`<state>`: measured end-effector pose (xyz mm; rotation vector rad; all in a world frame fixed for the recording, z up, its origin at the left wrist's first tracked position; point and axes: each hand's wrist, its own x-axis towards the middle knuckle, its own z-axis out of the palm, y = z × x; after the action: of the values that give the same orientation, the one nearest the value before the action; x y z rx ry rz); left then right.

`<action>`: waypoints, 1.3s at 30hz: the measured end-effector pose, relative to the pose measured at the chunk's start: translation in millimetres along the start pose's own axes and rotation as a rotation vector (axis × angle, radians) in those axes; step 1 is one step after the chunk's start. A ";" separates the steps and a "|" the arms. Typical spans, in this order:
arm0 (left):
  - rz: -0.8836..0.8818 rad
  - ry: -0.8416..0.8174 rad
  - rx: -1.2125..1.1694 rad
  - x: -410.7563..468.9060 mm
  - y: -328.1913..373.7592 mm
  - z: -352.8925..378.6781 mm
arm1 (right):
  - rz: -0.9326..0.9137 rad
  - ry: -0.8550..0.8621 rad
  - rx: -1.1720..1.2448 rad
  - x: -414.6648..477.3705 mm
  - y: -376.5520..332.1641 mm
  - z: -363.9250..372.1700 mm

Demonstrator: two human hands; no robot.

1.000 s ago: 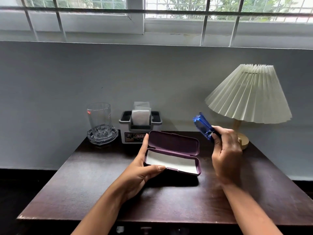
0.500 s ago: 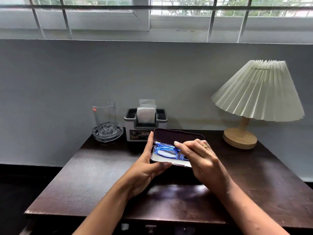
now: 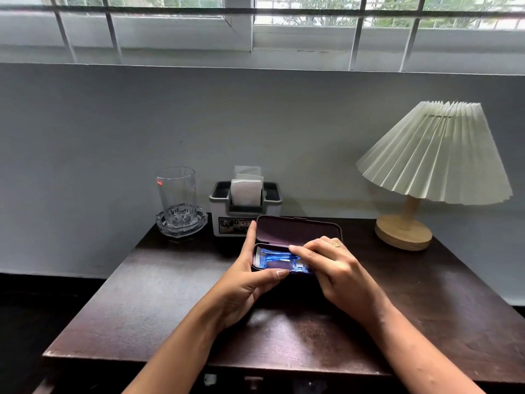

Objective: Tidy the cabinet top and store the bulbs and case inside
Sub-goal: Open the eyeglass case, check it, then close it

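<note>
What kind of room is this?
Probably a home room, perhaps a bedroom or living room: a dark wooden cabinet top against the wall under a barred window, holding a pleated table lamp, tissue holder and glass.

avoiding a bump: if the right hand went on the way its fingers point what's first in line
Likely the left hand, gripping the case at its left end; the right hand points leftward over the blue glasses.

Left hand point(image 3: 246, 284) gripping case point(image 3: 298, 230) — open, glasses point(image 3: 277, 261) inside

grey wall point(image 3: 255, 132), barred window point(image 3: 284, 27), pleated lamp point(image 3: 434, 155)
</note>
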<state>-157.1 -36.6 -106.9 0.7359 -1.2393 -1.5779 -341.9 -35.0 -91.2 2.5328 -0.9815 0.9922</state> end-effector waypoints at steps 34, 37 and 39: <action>0.089 0.061 -0.164 -2.0 7.1 4.7 | 0.777 0.147 1.689 -0.3 15.8 -17.3; 0.084 0.092 -0.190 -1.5 7.7 5.3 | 0.735 0.082 1.719 -0.5 16.8 -16.6; 0.085 0.099 -0.205 -1.4 8.1 6.6 | 0.739 0.073 1.692 -1.3 18.4 -14.0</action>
<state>-159.9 -32.9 -97.4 0.6141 -1.0064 -1.5523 -362.0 -41.7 -82.0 3.0189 -1.3830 3.1504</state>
